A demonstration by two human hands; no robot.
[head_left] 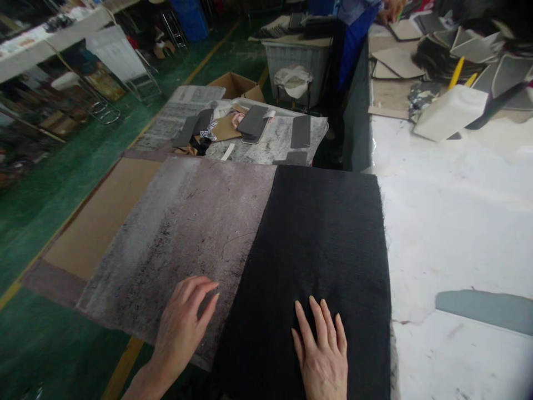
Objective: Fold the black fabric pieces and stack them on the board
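A large sheet of black fabric lies flat across the work surface in front of me. My right hand rests flat on its near part, fingers stretched out and close together. My left hand hovers or rests over the worn grey board just left of the fabric's edge, fingers slightly curled and apart, holding nothing.
A white tabletop spreads to the right, with a grey strip and a white block. Piles of dark cut pieces lie at the back right. Another person's hand works far off. Green floor and a cardboard box lie left.
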